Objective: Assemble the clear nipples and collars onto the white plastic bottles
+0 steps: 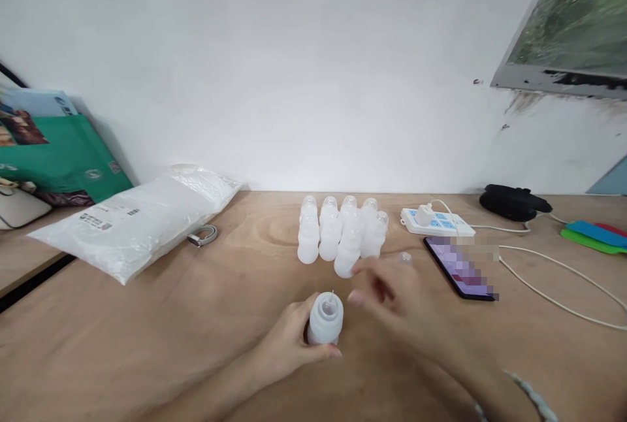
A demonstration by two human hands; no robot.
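Note:
My left hand (304, 337) is closed around a small milky-white plastic squeeze bottle (326, 325), which stands uncapped with a clear pointed nozzle at its mouth. My right hand (389, 285), smeared by motion, is to the right of that bottle and apart from it. Its thumb and index finger are spread, and nothing shows between them. Just beyond the left hand stands a group of several white bottles (307, 239) with clear domed caps. A loose clear cap (405, 257) lies on the table behind my right hand, partly hidden by it.
A white power strip (438, 221) with a plugged-in charger and a phone (460, 268) lie to the right. Beyond are a black case (514, 202), a white cable (539, 308) and coloured sheets (595, 236). A white plastic parcel (142, 219) and coiled strap (202, 236) lie left.

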